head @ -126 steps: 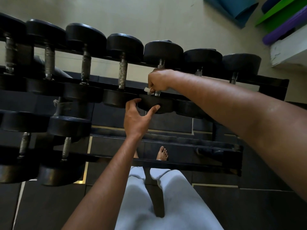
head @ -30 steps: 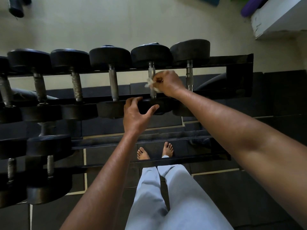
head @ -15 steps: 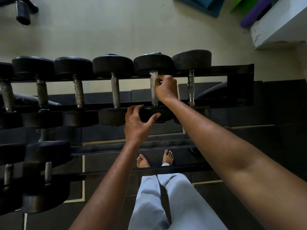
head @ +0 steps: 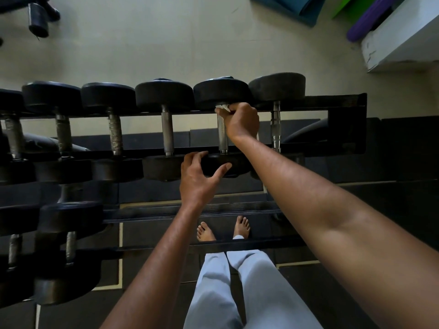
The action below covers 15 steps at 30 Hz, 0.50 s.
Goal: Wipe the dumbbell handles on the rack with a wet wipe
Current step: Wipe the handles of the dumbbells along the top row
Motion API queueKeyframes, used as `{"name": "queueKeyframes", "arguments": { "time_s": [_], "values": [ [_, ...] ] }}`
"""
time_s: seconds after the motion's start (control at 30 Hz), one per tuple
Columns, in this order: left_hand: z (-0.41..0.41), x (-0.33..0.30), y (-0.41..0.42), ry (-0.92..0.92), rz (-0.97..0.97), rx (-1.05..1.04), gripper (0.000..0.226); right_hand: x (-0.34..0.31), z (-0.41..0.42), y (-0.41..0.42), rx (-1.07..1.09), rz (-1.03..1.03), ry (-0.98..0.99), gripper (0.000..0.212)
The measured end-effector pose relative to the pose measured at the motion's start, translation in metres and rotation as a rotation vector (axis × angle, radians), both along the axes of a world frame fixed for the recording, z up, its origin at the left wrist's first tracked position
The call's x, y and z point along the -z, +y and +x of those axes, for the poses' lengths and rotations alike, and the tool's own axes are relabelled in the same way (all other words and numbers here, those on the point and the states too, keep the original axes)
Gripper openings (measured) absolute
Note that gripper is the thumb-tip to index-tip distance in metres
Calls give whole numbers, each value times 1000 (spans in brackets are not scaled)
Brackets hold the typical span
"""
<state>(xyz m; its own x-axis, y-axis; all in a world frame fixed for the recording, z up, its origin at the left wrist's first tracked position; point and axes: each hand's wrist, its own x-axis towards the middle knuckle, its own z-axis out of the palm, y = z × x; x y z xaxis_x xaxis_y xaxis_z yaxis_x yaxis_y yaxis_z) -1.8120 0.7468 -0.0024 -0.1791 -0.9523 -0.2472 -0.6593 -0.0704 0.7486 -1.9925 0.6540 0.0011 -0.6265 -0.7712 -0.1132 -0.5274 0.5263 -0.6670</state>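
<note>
— What kind of place is this?
— A gym: black dumbbells [head: 164, 129] line a tiered steel rack [head: 344, 124].
— Anything else?
— Dark rubber floor tiles [head: 392, 210] lie under the rack; rolled exercise mats [head: 306, 7] lie on the pale floor beyond.

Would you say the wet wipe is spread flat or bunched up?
Bunched: the wet wipe shows crumpled at the right hand.
</note>
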Motion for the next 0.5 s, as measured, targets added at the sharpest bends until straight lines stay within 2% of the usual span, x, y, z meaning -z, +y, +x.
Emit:
{"name": "queueKeyframes", "arguments": {
  "time_s": [0.1, 0.17, 0.37, 0.43, 0.5],
  "values": [
    [0, 1, 1, 1, -9, 0, 81, 12, 4, -2, 77, 11, -55, 35],
    [0, 0, 0, 1, -11, 4, 81, 16, 4, -6, 195, -8, -224, 36],
    [1, 0, 1, 7, -10, 11, 81, 15, -8, -16, 463, 21, -922, 24],
    [1, 0, 1, 11, -12, 11, 79, 15, -15, -16, 483, 75, -1033, 21],
    [0, 0, 1, 7, -14, 9, 78, 15, -20, -16, 460, 104, -1062, 12]
  ]
}}
